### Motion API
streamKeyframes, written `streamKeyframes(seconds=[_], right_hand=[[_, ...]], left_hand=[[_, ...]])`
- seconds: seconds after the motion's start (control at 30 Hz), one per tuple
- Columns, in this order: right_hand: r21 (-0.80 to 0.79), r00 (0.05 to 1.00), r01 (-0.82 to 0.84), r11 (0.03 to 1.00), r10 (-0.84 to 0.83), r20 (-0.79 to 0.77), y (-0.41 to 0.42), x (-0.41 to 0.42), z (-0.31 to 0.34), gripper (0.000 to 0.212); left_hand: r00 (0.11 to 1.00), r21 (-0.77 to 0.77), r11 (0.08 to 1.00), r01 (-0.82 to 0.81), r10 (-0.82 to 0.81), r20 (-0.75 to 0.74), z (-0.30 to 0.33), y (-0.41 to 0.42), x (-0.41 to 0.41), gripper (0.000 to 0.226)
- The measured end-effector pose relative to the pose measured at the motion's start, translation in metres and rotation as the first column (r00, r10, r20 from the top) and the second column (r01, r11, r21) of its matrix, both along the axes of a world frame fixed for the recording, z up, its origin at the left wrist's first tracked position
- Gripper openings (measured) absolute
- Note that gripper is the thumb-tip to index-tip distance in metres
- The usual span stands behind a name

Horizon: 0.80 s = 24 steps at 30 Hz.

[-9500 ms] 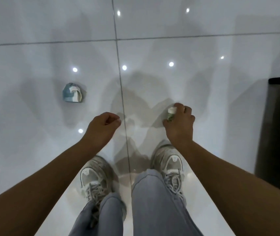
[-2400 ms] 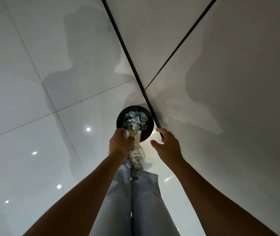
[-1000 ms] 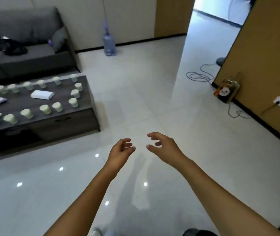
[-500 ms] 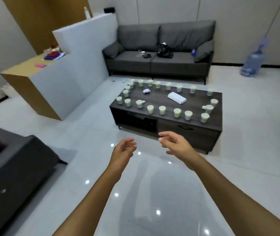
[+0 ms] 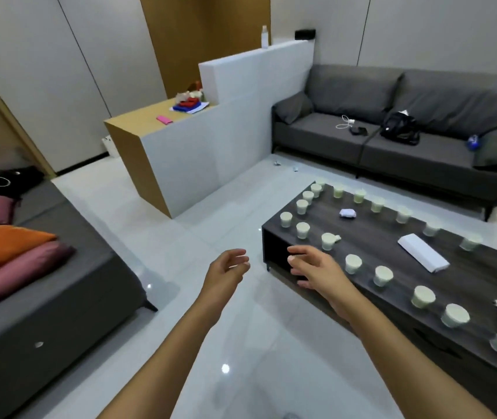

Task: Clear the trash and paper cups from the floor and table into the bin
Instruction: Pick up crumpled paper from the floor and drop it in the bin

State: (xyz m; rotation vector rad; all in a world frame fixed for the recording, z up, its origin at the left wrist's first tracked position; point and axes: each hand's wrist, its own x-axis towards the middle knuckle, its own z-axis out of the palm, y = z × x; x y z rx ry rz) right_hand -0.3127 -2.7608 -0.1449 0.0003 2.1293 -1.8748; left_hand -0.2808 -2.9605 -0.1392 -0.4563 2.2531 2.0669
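Both hands are hovering in front of the body, above the glossy white tiled floor (image 5: 180, 237), and neither is holding anything. The left hand (image 5: 226, 275) is hanging with fingers loosely curved and spread, palm turned inward. The right hand (image 5: 316, 272) is reaching out with fingers relaxed and apart, sitting in view just over the near corner of the long dark wooden coffee table (image 5: 377, 237).

Pale green paper cups (image 5: 353, 263) are standing upright along the table's edges — a row on the near side, a row on the far side, a few round the left end. A crumpled white-and-blue scrap of trash (image 5: 348, 213) is lying between the rows, and a flat white folded packet (image 5: 422, 252) is lying further right. Two small bits of litter (image 5: 277, 163) are lying on the floor near the grey fabric sofa (image 5: 392, 116) — beside the white partition wall (image 5: 226, 131).
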Motion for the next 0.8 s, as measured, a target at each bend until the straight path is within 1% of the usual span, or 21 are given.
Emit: streamKeyframes(seconds=[0.1, 0.23, 0.43, 0.6, 0.7, 0.8], right_hand=[[-0.008, 1.000, -0.010, 1.000, 0.010, -0.016, -0.010, -0.088, 0.010, 0.024], [0.003, 0.999, -0.014, 1.000, 0.015, -0.028, -0.032, -0.199, 0.016, 0.020], [0.024, 0.999, -0.034, 0.999, 0.035, -0.011, -0.088, -0.341, -0.018, 0.018], [0.035, 1.000, 0.017, 0.999, -0.017, 0.012, -0.147, -0.466, -0.038, 0.018], [0.042, 0.995, 0.071, 0.997, -0.073, 0.065, -0.179, -0.530, -0.047, 0.020], [0.051, 0.984, 0.125, 0.991, -0.130, 0.120, -0.197, -0.590, -0.056, 0.021]], left_hand=[[1.000, -0.003, 1.000, -0.009, 0.009, -0.003, 0.008, -0.007, -0.086, 0.023], [0.999, -0.002, 1.000, -0.027, 0.027, -0.029, 0.017, -0.031, -0.192, 0.022], [0.999, 0.003, 0.999, -0.046, 0.046, 0.017, -0.013, -0.090, -0.326, 0.022], [1.000, -0.006, 1.000, -0.007, 0.007, 0.030, -0.030, -0.157, -0.459, 0.023], [0.995, -0.024, 0.998, 0.058, -0.056, 0.079, -0.033, -0.192, -0.532, 0.025], [0.989, -0.036, 0.995, 0.090, -0.085, 0.119, -0.037, -0.215, -0.605, 0.024]])
